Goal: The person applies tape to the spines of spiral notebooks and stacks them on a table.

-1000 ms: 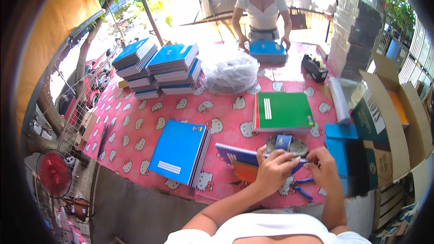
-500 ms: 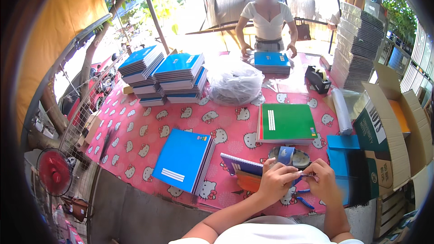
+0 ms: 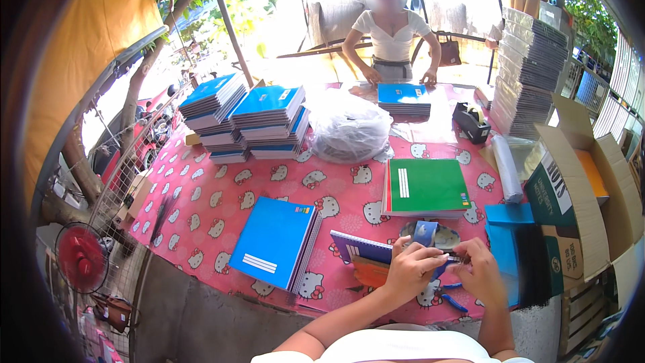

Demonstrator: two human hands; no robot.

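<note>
My left hand (image 3: pixel 418 265) is closed in a pinch near the table's front edge, its fingertips meeting over something small that I cannot make out. Facing it, my right hand (image 3: pixel 480 270) has curled fingers close to the left fingertips; a small dark bit shows between the hands. Left of them, a purple spiral notebook (image 3: pixel 359 247) stands tilted, with an orange piece (image 3: pixel 371 273) in front of it. Beneath my right hand lie blue-handled pliers (image 3: pixel 454 302). Just beyond my hands is a blue and grey slipper-like object (image 3: pixel 426 232), partly covered by my fingers.
A blue notebook stack (image 3: pixel 272 242) and a green-topped stack (image 3: pixel 427 187) lie on the pink tablecloth (image 3: pixel 201 222). Taller notebook piles (image 3: pixel 269 121), a plastic bag (image 3: pixel 349 126) and a tape dispenser (image 3: pixel 472 123) stand farther back. Cartons (image 3: pixel 571 195) crowd the right. Across the table stands another person (image 3: pixel 391 40).
My right hand's fingertips have drawn slightly apart from the left's, while my left hand holds nearly the same pose. Across the table, the other person has shifted a little left. The view has tilted slightly.
</note>
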